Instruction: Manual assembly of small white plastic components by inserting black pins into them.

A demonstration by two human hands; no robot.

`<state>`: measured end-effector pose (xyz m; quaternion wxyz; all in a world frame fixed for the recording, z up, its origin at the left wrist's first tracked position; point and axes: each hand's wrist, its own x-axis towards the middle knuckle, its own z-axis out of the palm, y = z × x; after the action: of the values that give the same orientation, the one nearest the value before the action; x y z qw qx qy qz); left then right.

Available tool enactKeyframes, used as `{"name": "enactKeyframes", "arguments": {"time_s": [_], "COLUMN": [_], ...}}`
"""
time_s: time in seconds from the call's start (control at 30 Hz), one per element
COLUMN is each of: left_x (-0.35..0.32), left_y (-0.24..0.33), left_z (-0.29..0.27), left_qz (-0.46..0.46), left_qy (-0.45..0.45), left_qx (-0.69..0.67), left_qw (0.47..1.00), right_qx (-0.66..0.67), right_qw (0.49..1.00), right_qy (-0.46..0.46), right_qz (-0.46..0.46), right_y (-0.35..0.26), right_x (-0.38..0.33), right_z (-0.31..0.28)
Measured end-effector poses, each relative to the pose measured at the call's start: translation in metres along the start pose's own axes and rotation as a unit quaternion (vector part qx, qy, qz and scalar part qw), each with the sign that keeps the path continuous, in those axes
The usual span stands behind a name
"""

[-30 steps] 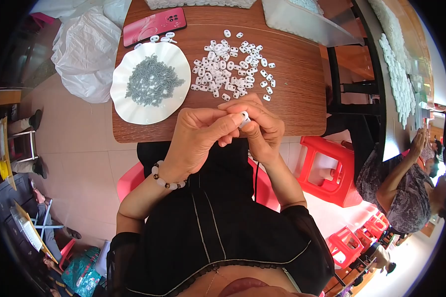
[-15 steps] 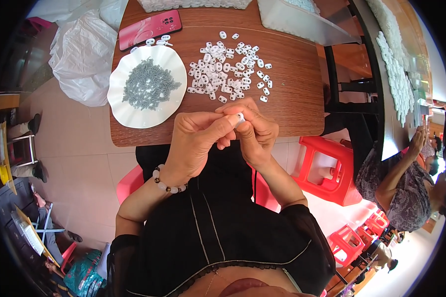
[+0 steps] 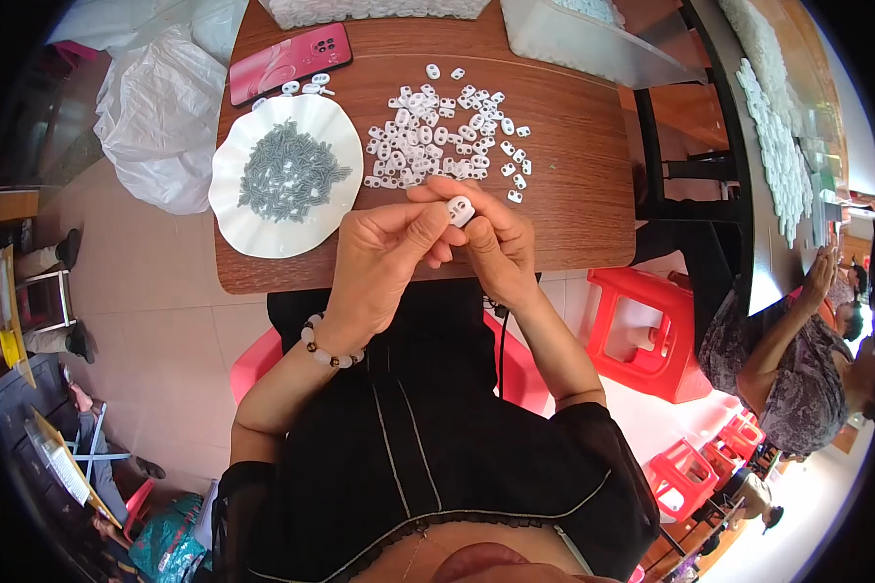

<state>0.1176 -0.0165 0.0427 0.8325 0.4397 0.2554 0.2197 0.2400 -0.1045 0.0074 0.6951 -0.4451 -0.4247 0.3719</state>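
Fluted plate (image 3: 227, 209) w/ grey rods (image 3: 290, 180) L of white pcs (image 3: 423, 136) on tabletop (image 3: 578, 165), pink phone (image 3: 287, 66) behind. L hand (image 3: 379, 260) & R hand (image 3: 504, 255) meet, both grips pinching 1 two-hole pc (image 3: 460, 210).

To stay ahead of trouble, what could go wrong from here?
The small white plastic-looking two-holed piece, pinched between the left hand and right hand, might slip. The wavy-rimmed white plate of grey rods sits at the left edge of the brown wooden table; a bump could spill them.
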Motion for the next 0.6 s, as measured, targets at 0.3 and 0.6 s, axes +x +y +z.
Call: {"name": "enactKeyframes", "arguments": {"time_s": [0.3, 0.6], "left_x": [0.005, 0.009], "left_y": [-0.011, -0.014], "left_z": [-0.004, -0.008], "left_qz": [0.049, 0.055], "left_qy": [0.018, 0.021], "left_qx": [0.072, 0.086], "left_qw": [0.996, 0.995], "right_qx": [0.049, 0.020], "right_qw": [0.997, 0.998], "right_qy": [-0.004, 0.007], "right_qz": [0.052, 0.054], "right_y": [0.006, 0.012], "right_x": [0.001, -0.001], "right_z": [-0.002, -0.004]}}
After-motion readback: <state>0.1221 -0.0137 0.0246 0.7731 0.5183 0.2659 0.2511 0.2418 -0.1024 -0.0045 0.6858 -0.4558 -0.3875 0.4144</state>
